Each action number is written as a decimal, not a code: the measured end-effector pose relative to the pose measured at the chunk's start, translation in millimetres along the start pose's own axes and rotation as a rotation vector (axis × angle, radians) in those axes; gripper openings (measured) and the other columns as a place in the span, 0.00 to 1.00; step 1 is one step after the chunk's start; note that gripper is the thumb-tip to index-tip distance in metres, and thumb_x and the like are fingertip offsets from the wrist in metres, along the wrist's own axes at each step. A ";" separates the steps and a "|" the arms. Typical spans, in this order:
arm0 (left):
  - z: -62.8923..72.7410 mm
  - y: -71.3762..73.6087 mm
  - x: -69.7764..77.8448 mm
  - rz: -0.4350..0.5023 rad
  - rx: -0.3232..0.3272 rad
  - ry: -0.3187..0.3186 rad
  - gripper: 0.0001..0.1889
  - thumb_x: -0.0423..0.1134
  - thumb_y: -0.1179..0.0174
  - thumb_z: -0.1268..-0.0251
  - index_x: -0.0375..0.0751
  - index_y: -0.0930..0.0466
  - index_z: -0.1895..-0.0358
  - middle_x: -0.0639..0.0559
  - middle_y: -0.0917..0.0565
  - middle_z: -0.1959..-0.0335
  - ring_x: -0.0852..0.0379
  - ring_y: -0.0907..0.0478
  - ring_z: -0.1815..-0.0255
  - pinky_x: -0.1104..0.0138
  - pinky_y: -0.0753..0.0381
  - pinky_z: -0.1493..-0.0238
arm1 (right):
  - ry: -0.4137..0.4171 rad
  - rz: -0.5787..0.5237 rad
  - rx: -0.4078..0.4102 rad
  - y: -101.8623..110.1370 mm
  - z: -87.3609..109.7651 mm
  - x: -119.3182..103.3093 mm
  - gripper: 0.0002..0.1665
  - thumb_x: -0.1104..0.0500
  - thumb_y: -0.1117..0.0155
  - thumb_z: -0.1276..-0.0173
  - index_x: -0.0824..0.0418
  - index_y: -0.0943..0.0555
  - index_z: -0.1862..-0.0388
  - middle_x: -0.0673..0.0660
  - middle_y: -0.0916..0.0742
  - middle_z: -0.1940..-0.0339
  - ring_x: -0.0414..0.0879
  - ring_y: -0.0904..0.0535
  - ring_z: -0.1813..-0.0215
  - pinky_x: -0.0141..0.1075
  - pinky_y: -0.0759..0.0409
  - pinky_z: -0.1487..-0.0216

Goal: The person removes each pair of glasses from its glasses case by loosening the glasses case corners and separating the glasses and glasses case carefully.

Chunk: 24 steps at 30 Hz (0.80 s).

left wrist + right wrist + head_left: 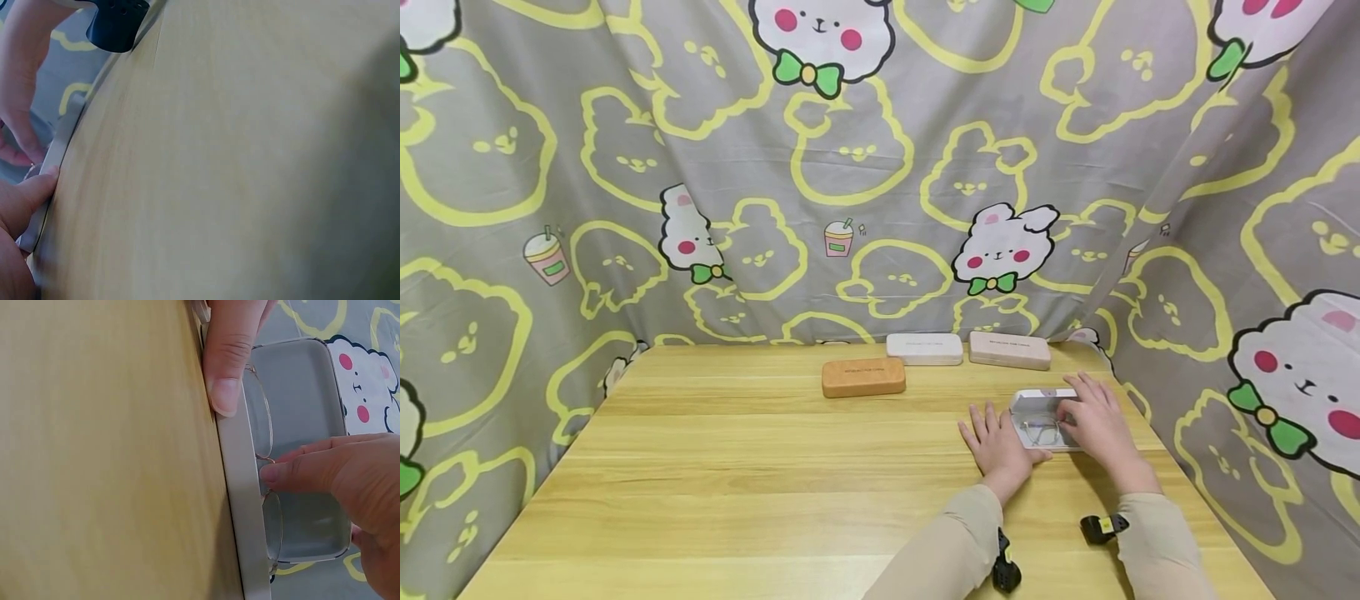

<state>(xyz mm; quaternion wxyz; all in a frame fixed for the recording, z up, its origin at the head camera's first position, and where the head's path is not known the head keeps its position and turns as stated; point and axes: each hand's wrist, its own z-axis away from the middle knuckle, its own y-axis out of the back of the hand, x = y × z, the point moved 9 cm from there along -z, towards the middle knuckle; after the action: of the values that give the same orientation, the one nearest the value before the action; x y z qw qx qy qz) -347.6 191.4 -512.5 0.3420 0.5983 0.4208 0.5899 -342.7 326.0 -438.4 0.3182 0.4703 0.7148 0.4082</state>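
An opened glasses case sits at the right of the table, its lid raised, with a pair of thin-rimmed glasses in it. My right hand reaches in from the right; its thumb and a finger pinch the glasses at the bridge, as the right wrist view shows. My left hand rests at the case's left side, fingers straight and spread. Its thumb presses on the case's front edge. In the left wrist view only the case's outer front side shows.
Behind, toward the table's back edge, lie a brown case, a white case and a pale pink case, all closed. A patterned curtain hangs around the wooden table.
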 end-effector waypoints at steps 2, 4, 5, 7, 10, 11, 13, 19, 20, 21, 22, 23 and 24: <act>0.4 0.0 0.2 -0.001 0.001 -0.001 0.52 0.76 0.31 0.72 0.64 0.30 0.33 0.58 0.36 0.25 0.50 0.51 0.19 0.46 0.53 0.22 | 0.005 -0.001 0.007 0.7 -0.1 -0.3 0.14 0.67 0.23 0.58 0.55 0.21 0.81 0.70 0.23 0.38 0.70 0.37 0.31 0.67 0.44 0.32; 0.5 -0.1 0.3 -0.001 0.002 -0.002 0.52 0.76 0.31 0.72 0.64 0.30 0.33 0.57 0.36 0.25 0.50 0.51 0.19 0.46 0.52 0.22 | 0.012 -0.002 0.015 1.8 0.0 -0.9 0.14 0.67 0.23 0.58 0.55 0.21 0.81 0.71 0.23 0.39 0.71 0.37 0.32 0.67 0.44 0.32; 0.6 -0.1 0.3 -0.002 0.003 -0.003 0.52 0.76 0.31 0.72 0.64 0.30 0.33 0.57 0.36 0.25 0.50 0.51 0.19 0.46 0.52 0.22 | 0.014 -0.001 0.016 2.2 0.0 -1.1 0.14 0.67 0.23 0.58 0.55 0.21 0.81 0.71 0.23 0.39 0.71 0.36 0.32 0.67 0.43 0.33; 0.7 -0.1 0.3 -0.003 0.006 -0.005 0.52 0.76 0.31 0.72 0.63 0.30 0.33 0.57 0.36 0.25 0.50 0.51 0.19 0.46 0.52 0.23 | 0.016 0.000 0.016 2.7 0.2 -1.2 0.14 0.67 0.23 0.58 0.55 0.21 0.81 0.71 0.23 0.39 0.71 0.36 0.32 0.67 0.43 0.33; 0.7 0.2 0.2 -0.006 0.011 -0.006 0.52 0.76 0.31 0.73 0.63 0.30 0.34 0.58 0.35 0.25 0.50 0.50 0.20 0.46 0.52 0.23 | 0.019 0.000 0.017 3.9 0.1 -1.5 0.14 0.67 0.23 0.59 0.55 0.21 0.81 0.71 0.23 0.39 0.71 0.36 0.32 0.67 0.42 0.34; 0.7 0.5 0.2 -0.008 0.014 -0.006 0.52 0.76 0.31 0.73 0.63 0.30 0.34 0.58 0.35 0.25 0.50 0.50 0.20 0.47 0.52 0.23 | 0.020 0.001 0.017 4.3 0.0 -1.5 0.14 0.68 0.23 0.59 0.55 0.21 0.81 0.71 0.23 0.39 0.71 0.35 0.32 0.67 0.42 0.34; 0.7 0.5 0.1 -0.008 0.014 -0.007 0.52 0.76 0.31 0.74 0.63 0.30 0.34 0.58 0.35 0.25 0.50 0.50 0.20 0.47 0.51 0.23 | 0.021 0.000 0.014 4.8 -0.2 -1.1 0.14 0.68 0.23 0.58 0.55 0.21 0.81 0.71 0.23 0.39 0.71 0.35 0.32 0.67 0.41 0.34; 0.9 0.0 -0.2 -0.019 0.010 -0.005 0.53 0.77 0.32 0.73 0.64 0.30 0.33 0.58 0.36 0.25 0.50 0.50 0.20 0.47 0.51 0.23 | 0.021 0.004 -0.003 5.7 -0.1 -0.1 0.14 0.68 0.23 0.56 0.56 0.21 0.80 0.70 0.23 0.38 0.71 0.36 0.32 0.66 0.40 0.35; 0.9 0.0 -0.3 -0.021 0.009 -0.005 0.53 0.77 0.32 0.73 0.64 0.30 0.33 0.58 0.36 0.25 0.50 0.51 0.19 0.47 0.51 0.22 | 0.024 0.006 -0.003 6.0 -0.2 -0.3 0.14 0.69 0.23 0.56 0.56 0.21 0.80 0.70 0.23 0.38 0.70 0.36 0.32 0.66 0.39 0.35; 1.0 0.2 -0.5 -0.023 0.009 -0.005 0.53 0.77 0.32 0.73 0.64 0.31 0.33 0.58 0.36 0.25 0.50 0.51 0.19 0.47 0.51 0.23 | 0.028 0.006 -0.002 6.6 -0.3 -0.7 0.14 0.69 0.24 0.56 0.56 0.21 0.80 0.70 0.23 0.38 0.70 0.36 0.32 0.66 0.39 0.35; 0.8 -0.2 -0.6 -0.023 0.007 -0.006 0.53 0.77 0.32 0.73 0.64 0.31 0.33 0.58 0.36 0.25 0.50 0.51 0.19 0.47 0.52 0.22 | 0.030 0.007 0.000 7.2 -0.5 -0.9 0.14 0.69 0.24 0.56 0.55 0.21 0.80 0.70 0.23 0.38 0.70 0.36 0.32 0.66 0.39 0.35; 0.9 0.1 -0.6 -0.023 0.009 -0.007 0.53 0.77 0.32 0.73 0.64 0.30 0.33 0.58 0.36 0.25 0.50 0.50 0.19 0.47 0.51 0.23 | 0.034 0.007 0.003 8.0 -0.7 -1.2 0.14 0.69 0.24 0.56 0.55 0.21 0.80 0.70 0.22 0.38 0.70 0.36 0.32 0.66 0.39 0.36; 1.1 -0.1 -0.8 -0.018 0.005 -0.008 0.53 0.77 0.32 0.73 0.64 0.31 0.33 0.58 0.36 0.25 0.50 0.51 0.19 0.47 0.52 0.23 | 0.037 0.008 0.006 8.6 -0.9 -1.3 0.14 0.69 0.23 0.57 0.55 0.21 0.80 0.69 0.22 0.38 0.70 0.36 0.32 0.66 0.39 0.36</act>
<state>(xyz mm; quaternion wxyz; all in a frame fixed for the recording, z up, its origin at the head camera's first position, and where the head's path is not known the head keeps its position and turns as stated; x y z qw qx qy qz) -346.4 190.9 -513.0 0.3475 0.5977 0.4264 0.5832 -339.5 326.5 -430.3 0.3019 0.4666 0.7198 0.4160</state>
